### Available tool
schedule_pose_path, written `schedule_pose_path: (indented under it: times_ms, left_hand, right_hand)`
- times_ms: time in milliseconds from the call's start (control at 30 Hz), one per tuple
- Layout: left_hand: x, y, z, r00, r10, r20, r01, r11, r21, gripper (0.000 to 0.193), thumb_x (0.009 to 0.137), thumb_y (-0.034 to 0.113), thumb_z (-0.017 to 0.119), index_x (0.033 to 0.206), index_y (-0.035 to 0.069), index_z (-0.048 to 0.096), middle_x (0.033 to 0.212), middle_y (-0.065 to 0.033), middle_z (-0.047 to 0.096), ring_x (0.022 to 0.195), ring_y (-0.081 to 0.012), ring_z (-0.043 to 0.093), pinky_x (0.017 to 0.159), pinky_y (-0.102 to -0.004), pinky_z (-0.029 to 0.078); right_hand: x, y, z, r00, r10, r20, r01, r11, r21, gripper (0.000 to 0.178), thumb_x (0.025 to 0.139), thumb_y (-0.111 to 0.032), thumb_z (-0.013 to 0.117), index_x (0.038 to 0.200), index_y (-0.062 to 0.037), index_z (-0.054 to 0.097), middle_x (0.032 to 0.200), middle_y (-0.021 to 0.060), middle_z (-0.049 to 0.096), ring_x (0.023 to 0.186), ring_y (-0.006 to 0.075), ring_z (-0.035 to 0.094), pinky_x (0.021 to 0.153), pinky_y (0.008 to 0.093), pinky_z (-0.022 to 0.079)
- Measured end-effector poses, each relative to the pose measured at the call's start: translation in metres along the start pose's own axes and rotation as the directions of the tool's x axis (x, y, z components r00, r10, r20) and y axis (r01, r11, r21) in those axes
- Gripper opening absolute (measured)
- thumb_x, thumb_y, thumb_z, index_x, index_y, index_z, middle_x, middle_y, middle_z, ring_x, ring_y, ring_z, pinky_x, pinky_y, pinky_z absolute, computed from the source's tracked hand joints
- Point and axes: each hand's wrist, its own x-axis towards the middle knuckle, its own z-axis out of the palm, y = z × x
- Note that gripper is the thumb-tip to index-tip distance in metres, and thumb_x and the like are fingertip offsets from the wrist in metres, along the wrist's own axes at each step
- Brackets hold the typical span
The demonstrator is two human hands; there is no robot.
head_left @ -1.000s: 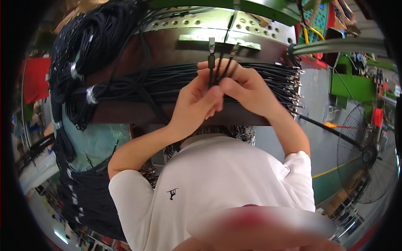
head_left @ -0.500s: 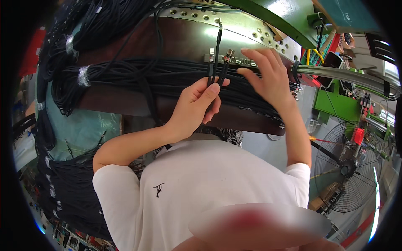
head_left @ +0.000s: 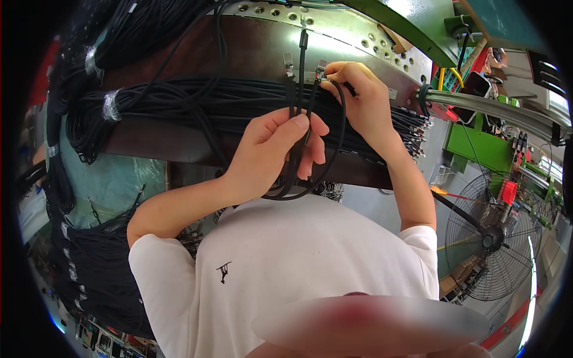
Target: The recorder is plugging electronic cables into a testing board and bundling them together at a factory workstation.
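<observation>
Step in hand looks like sorting/plugging cable ends at the top of the work area. Left hand (head_left: 271, 152) sits centre frame, thumb and fingers pressed together around a small bunch of thin black cables (head_left: 293, 107) that run straight up toward 12 o'clock; three metal-tipped connector ends (head_left: 289, 61) stand above it. Right hand (head_left: 361, 98), at approx 1 o'clock from the left, pinches one connector tip (head_left: 321, 67) between thumb and forefinger, other fingers curled. A loop of that same cable (head_left: 341, 128) arcs down betw. the two hands and back under the left palm. Behind both: a thick bundle of black cables (head_left: 179, 107) lying across a dark brown counter (head_left: 155, 146), taped w/ clear wrap at 9 o'clock. Perforated metal plate (head_left: 358, 39) runs along the top, 12 to 1 o'clock. Pedestal fan (head_left: 495, 238) at 4 o'clock, well apart. Judgement: one end is being singled out from the held bunch. Next move prob. calls for keeping the left grip steady so the other ends don't slip, while the right guides the tip w/o kinking the loop; can't tell which hole or socket, if any, it goes to.
</observation>
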Motion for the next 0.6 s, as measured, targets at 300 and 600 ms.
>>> schedule_pose_path:
  times_ms: [300,600]
  left_hand:
    - [0.005,-0.005,0.002,0.993,-0.071,0.097,0.072,0.997,0.0,0.028,0.102,0.021,0.043,0.102,0.0,0.06,0.075,-0.0098,0.063,0.058,-0.0118,0.056,0.053,-0.0235,0.046]
    - [0.01,-0.007,-0.005,0.978,0.174,0.116,-0.203,0.926,0.319,0.038,0.105,0.026,0.041,0.128,-0.002,0.054,0.098,-0.0065,0.062,0.083,-0.011,0.057,0.076,-0.0256,0.05]
  right_hand:
    - [-0.002,-0.027,-0.02,0.877,-0.478,-0.059,0.401,0.793,-0.459,0.024,0.073,-0.012,0.071,0.097,-0.0114,0.065,0.088,0.0006,0.06,0.079,0.0206,0.059,0.07,0.0343,0.049]
    - [-0.009,0.01,-0.029,0.899,-0.437,0.043,0.397,0.766,-0.505,0.018,0.074,-0.011,0.072,0.09,-0.0092,0.063,0.087,0.0017,0.064,0.074,0.0181,0.062,0.066,0.0316,0.05]
